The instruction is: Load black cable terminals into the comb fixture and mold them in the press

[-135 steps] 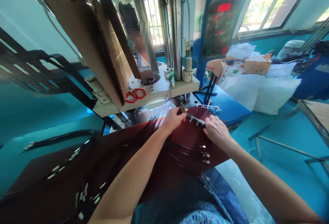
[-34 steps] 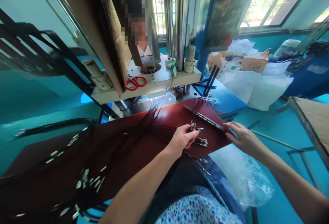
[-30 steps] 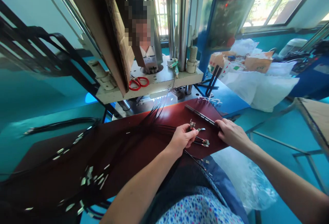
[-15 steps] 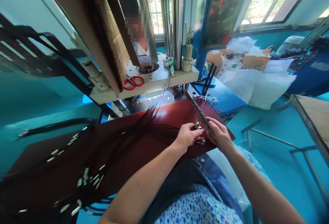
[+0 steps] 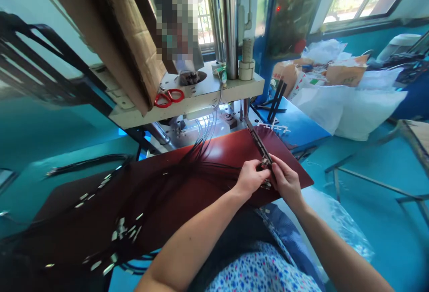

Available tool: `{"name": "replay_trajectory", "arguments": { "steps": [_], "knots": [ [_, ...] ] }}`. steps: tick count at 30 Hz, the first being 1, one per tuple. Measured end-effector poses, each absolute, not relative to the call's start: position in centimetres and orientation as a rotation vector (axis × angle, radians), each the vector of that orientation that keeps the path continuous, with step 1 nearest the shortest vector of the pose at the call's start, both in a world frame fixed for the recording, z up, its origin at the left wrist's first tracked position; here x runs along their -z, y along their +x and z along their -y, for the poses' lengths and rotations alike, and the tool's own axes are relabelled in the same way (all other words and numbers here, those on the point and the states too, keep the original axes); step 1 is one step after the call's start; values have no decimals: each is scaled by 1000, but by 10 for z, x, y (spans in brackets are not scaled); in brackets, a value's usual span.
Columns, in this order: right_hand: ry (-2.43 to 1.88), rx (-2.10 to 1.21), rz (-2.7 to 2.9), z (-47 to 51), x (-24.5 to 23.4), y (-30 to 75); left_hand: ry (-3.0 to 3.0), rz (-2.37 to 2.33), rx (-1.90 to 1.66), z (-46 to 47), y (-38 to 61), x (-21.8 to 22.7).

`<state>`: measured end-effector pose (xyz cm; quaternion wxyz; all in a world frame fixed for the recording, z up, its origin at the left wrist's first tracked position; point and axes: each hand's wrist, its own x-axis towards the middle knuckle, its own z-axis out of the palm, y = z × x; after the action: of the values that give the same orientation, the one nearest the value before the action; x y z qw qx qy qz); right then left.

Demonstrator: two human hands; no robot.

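My left hand [image 5: 250, 179] pinches the metal ends of thin black cables [image 5: 187, 167] that run across the dark red board [image 5: 231, 149]. My right hand [image 5: 284, 180] grips the near end of a long dark metal bar [image 5: 257, 142], which points away from me toward the press. Both hands meet at the bar's near end, where a small metal terminal [image 5: 266, 162] sits between the fingertips. More cables with metal terminals [image 5: 120, 231] lie in a heap on the left of the board.
A press machine [image 5: 228, 37] with steel columns stands behind the board, red scissors [image 5: 166, 98] on its white plate. A cardboard sheet [image 5: 127, 37] leans at the left. Another person sits behind the machine. White bags [image 5: 348, 109] lie at the right, a clear plastic bag [image 5: 335, 220] by my knee.
My right hand picked the bar up from the board and turned it lengthwise, pointing at the press. My left hand brought the cable ends up to the bar's near end.
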<state>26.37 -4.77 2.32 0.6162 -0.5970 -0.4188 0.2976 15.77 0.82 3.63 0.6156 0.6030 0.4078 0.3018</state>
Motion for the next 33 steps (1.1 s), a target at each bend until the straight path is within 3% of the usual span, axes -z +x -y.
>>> {"name": "replay_trajectory", "arguments": {
  "steps": [13,22,33],
  "knots": [
    [-1268,-860,694,49,-30,263,1176,-818,-663,-24,132,-68],
    [-1286,-893,687,49,-31,262,1035,-764,-475,-20,140,-64],
    [-1264,-871,766,51,-27,263,1126,-866,-624,-18,156,-55]
  ]
}}
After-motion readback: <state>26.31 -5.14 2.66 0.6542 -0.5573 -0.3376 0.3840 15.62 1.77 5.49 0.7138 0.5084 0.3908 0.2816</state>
